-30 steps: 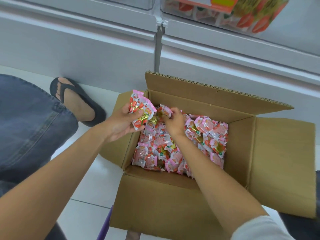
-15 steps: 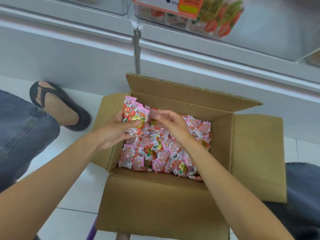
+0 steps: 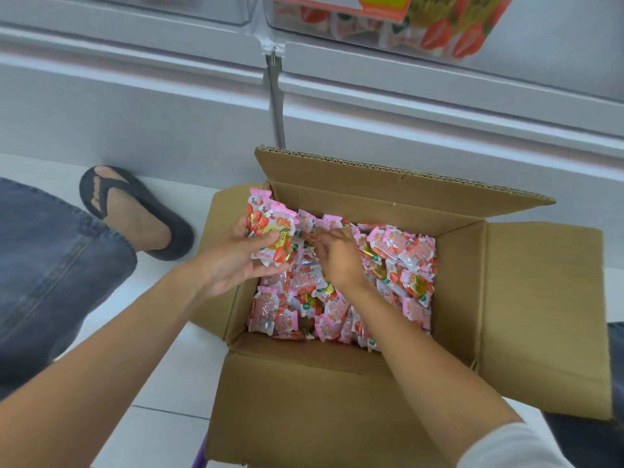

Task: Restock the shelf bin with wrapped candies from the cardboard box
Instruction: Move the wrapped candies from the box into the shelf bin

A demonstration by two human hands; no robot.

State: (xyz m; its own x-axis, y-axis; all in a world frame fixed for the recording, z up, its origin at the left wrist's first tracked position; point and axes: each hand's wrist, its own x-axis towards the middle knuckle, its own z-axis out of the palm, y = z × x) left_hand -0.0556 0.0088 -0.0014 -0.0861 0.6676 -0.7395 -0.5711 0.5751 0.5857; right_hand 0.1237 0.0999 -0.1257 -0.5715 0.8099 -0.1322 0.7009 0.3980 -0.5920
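Brown cardboard box [image 3: 304,417], pink-and-white candies [image 3: 398,265] with red strawberry print, black flip-flop [image 3: 158,211], blue denim jeans [image 3: 50,265], white floor tiles [image 3: 162,434]

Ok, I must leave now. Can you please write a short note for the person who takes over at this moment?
Left hand: holds a handful of candies over the left edge of the box.
Right hand: down in the box, curled on the candies; I cannot tell whether it pinches one.
Bin: above, behind the box.
Done: one handful gathered.
Left: put the handful in the bin, then go on; the box holds many more.
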